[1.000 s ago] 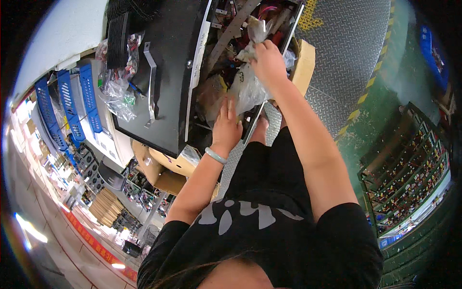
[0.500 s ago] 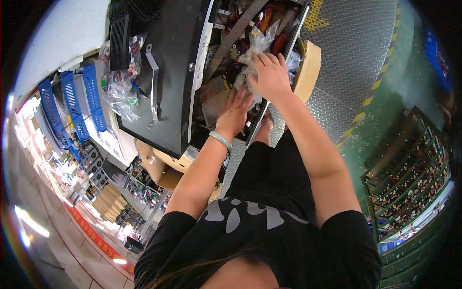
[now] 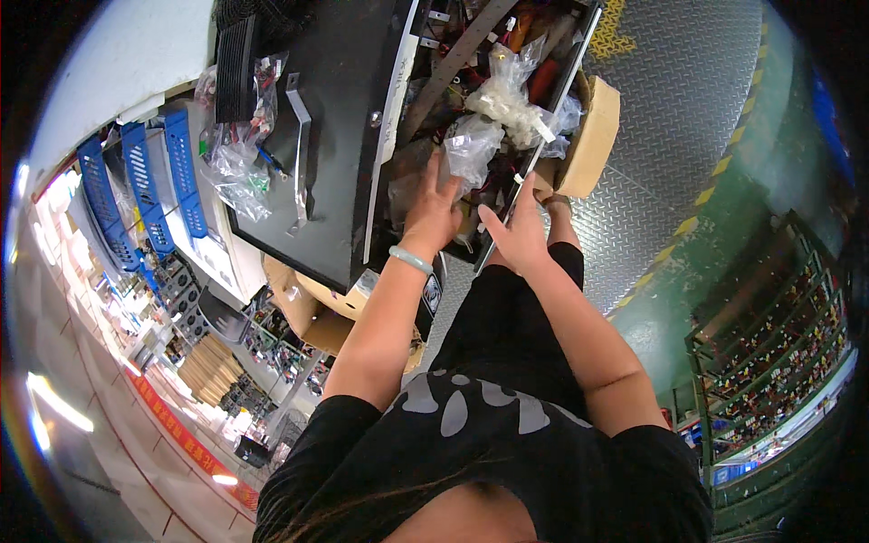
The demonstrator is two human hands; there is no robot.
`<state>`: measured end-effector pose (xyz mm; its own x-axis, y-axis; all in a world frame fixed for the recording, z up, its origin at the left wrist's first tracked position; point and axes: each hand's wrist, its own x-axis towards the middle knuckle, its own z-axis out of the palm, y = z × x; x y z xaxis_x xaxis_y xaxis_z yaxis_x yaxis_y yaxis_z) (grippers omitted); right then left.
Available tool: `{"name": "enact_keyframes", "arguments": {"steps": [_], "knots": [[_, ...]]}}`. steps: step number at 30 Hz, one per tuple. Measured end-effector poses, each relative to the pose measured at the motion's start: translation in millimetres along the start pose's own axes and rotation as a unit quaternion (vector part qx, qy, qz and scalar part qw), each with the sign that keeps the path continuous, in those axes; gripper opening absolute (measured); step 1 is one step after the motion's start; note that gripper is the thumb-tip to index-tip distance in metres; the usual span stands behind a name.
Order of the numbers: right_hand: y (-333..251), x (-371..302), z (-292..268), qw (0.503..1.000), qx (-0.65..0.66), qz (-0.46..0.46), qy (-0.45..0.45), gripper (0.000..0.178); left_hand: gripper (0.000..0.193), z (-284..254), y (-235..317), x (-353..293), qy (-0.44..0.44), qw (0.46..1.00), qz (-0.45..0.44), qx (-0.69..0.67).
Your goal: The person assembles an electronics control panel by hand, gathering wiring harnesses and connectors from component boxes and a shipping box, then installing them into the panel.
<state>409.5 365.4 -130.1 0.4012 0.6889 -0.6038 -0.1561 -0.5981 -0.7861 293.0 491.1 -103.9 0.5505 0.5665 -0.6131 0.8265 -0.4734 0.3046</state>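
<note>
Spreading our left hand (image 3: pixel 434 217) against a clear bag (image 3: pixel 472 149) near in the parts bin (image 3: pixel 580 54), we perhaps steady it. Our right hand (image 3: pixel 521 232), thumb and fingers parted, straddles the right rim, likely for support.

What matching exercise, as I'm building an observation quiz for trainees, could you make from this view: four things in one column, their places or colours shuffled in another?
Things:
1. Bent metal strip
2. Bracelet
3. Bag of whitish pieces
4. Perforated panels

Places or colours:
A. Around the wrist of the left hand
B. Blue
C. Inside the cluttered open container
D. Lying on the black surface

Right pairs: 1-D, 2-A, 3-C, 4-B.
</note>
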Motion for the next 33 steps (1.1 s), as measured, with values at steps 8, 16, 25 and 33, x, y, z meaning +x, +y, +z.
{"name": "enact_keyframes", "arguments": {"steps": [8,16,25,33], "knots": [[-24,10,5,0.998,-0.047,-0.03,-0.039,0.11,0.046,-121,22,-34,0.3,0.922,0.212,0.124],[-54,51,40,0.985,-0.016,-0.032,-0.167,0.104,0.055,-158,-17,46,0.301,0.908,0.242,0.162],[-45,71,80,0.984,0.064,-0.084,-0.142,0.092,0.051,-149,-18,53,0.325,0.899,0.258,0.14],[-3,119,71,0.986,0.04,-0.002,0.162,0.039,0.048,-152,-25,53,0.323,0.899,0.262,0.139]]}}
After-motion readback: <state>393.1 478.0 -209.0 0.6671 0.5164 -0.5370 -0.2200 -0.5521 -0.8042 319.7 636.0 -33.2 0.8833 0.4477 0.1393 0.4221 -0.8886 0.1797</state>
